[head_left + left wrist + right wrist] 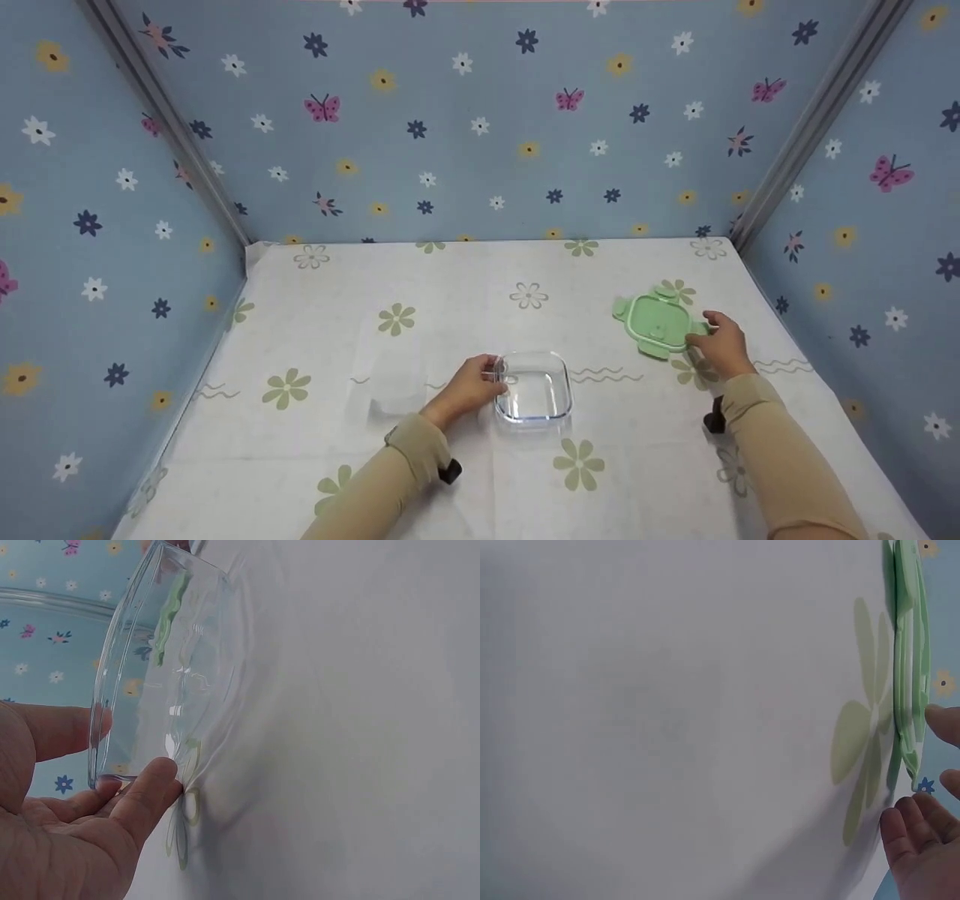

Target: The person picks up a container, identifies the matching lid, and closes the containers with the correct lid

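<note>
- Clear glass, square with rounded corners: the glass container sits near the middle of the table, on its flowered cloth, towards the person's side.
- The left hand is at the container's left rim; in the left wrist view the thumb lies against the outer wall and a finger comes over the rim, so the fingers pinch that edge of the glass container.
- Off to the right and a little further back lies the green lid, flat on the cloth, well apart from the container.
- The right hand is at the lid's near right edge, fingertips touching one of its side flaps.
- In the right wrist view the green lid is seen edge-on, with a fingertip above it and the others just beside its lower corner; whether they actually clamp it I cannot tell.
- Both forearms wear tan sleeves.
</note>
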Demonstrator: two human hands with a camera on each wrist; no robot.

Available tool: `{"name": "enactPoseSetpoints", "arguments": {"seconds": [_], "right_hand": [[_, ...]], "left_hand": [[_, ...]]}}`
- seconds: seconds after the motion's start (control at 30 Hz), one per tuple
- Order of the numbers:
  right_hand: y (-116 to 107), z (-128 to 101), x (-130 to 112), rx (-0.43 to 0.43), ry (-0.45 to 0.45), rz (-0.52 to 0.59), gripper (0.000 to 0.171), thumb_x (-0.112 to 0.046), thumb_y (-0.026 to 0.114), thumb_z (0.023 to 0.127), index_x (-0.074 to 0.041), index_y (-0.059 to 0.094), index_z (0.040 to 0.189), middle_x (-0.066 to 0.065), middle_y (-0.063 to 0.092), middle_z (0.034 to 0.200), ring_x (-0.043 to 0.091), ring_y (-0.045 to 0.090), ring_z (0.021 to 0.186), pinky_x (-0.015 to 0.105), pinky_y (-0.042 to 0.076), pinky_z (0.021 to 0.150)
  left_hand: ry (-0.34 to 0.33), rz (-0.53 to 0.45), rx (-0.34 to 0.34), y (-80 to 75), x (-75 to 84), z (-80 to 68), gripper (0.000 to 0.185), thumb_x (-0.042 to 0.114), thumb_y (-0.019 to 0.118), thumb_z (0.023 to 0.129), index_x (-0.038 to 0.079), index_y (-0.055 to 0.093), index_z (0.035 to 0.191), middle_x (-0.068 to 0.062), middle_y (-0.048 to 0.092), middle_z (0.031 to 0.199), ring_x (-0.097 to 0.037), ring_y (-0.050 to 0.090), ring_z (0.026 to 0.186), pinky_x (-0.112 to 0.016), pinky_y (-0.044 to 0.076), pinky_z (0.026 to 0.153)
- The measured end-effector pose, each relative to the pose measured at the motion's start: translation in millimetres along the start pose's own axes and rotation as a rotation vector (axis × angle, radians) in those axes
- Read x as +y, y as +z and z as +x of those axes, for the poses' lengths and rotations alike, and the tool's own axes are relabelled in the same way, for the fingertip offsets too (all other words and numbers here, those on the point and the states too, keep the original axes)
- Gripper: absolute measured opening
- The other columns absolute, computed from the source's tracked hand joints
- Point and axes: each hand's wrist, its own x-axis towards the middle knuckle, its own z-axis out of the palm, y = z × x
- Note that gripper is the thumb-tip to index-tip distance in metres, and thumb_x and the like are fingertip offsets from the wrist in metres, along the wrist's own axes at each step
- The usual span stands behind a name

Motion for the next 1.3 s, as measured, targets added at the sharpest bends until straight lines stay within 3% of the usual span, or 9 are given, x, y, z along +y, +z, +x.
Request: {"name": "enactPoseSetpoints", "arguments": {"seconds": [0.4,0.87,1.3], "right_hand": [[-0.6,5.0,1.7,-0.038,-0.047,-0.07,0.08,-0.014,0.066,0.104,0.015,0.023,0.165,0.043,0.029,0.167,0.058,0.032,0.156,0.064,0.032,0.13],[-2.7,10.3,0.3,-0.092,0.008,-0.071,0.085,-0.017,0.067,0.103,0.019,0.019,0.163,0.043,0.027,0.167,0.057,0.027,0.159,0.064,0.027,0.132],[-5.9,0.6,-2.2,-0.213,0.011,-0.091,0.09,-0.024,0.071,0.101,0.023,0.022,0.16,0.047,0.032,0.163,0.054,0.047,0.146,0.062,0.044,0.122]], "left_hand": [[-0.013,-0.005,-0.008,-0.4,0.3,-1.9,0.054,0.005,0.07,0.095,-0.011,0.056,0.145,-0.026,0.065,0.141,-0.042,0.064,0.135,-0.052,0.052,0.118],[-0.02,0.005,-0.002,-1.1,2.6,-1.9,0.054,0.005,0.07,0.095,-0.011,0.056,0.144,-0.026,0.065,0.139,-0.042,0.064,0.133,-0.052,0.053,0.116],[-0.005,0.006,-0.003,-1.1,1.1,-1.5,0.056,0.004,0.071,0.093,-0.012,0.055,0.145,-0.026,0.065,0.14,-0.043,0.064,0.134,-0.052,0.052,0.117]]}}
